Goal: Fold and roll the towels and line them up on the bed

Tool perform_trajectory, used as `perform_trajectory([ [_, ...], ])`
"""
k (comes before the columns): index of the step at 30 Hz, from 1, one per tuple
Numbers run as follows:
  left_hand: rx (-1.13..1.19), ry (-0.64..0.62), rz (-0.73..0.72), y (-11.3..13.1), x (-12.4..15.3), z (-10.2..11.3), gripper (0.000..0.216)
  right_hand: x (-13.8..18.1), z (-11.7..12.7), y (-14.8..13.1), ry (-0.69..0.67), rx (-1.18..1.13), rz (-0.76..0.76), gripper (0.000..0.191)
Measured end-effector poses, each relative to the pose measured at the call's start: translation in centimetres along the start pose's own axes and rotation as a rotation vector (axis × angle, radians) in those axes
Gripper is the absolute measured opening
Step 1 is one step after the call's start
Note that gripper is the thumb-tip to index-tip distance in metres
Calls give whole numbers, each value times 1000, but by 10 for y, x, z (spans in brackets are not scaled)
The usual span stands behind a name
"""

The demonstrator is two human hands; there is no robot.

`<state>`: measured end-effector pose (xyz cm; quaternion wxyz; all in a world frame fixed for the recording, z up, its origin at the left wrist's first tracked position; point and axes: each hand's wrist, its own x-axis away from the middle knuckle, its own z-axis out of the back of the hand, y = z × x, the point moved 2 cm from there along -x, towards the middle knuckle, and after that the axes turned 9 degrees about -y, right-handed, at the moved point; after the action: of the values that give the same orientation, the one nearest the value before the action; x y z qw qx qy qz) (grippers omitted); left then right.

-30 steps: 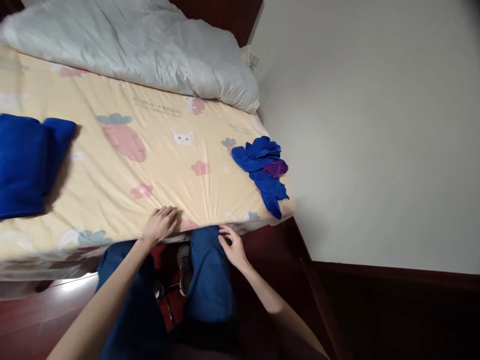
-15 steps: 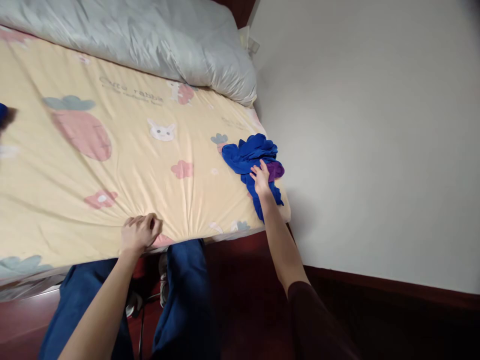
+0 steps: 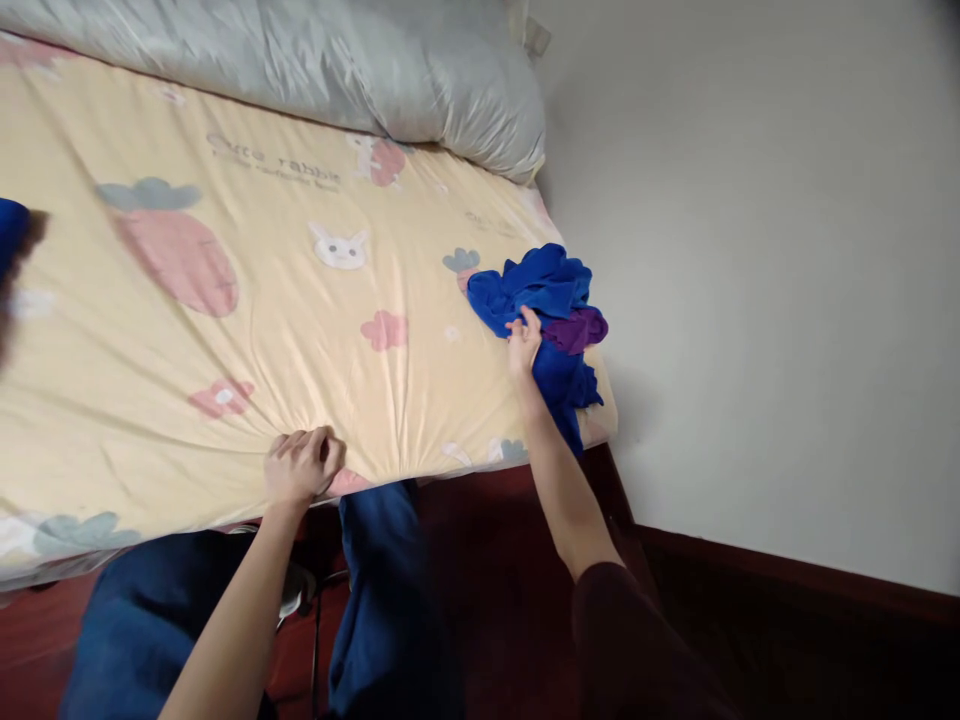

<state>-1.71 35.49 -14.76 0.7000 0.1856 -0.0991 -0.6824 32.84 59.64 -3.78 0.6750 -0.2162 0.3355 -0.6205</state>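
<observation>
Where crumpled, blue cloth (image 3: 540, 290) seems soft.

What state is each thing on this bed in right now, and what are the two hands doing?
Blue cloth pile: crumpled in a heap at the bed's corner near the wall.
Purple cloth: bunched up in the blue pile.
Right hand: on the blue pile, fingers closing on it.
Left hand: curled, resting on the sheet's near edge.
Sheet: spread, wrinkled by the left hand.
Grey duvet: bunched along the far side.
</observation>
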Motion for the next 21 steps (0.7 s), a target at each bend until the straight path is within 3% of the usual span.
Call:
perform_trajectory([
  [3,-17,4,-22,1,0,1,20,108,-37,-22,90,-201,-101,43],
  [6,-10,-15,-25,1,1,1,19,268,-85,-52,110,-347,-293,36],
  [9,14,-51,3,1,2,1,19,422,-128,-84,-51,-384,-539,37],
  [11,42,-77,27,2,3,0,20,485,-146,-106,-218,-455,-575,37],
  [13,76,-100,53,3,3,1,21,506,-153,-128,-421,-489,-425,36],
  [16,121,-140,81,6,2,10,25,482,-137,-150,-602,-375,65,10],
  [18,169,-177,91,9,4,21,27,459,-115,-159,-548,-302,366,5],
  [21,368,-274,129,14,29,43,32,449,-81,-163,-412,-231,515,10],
])
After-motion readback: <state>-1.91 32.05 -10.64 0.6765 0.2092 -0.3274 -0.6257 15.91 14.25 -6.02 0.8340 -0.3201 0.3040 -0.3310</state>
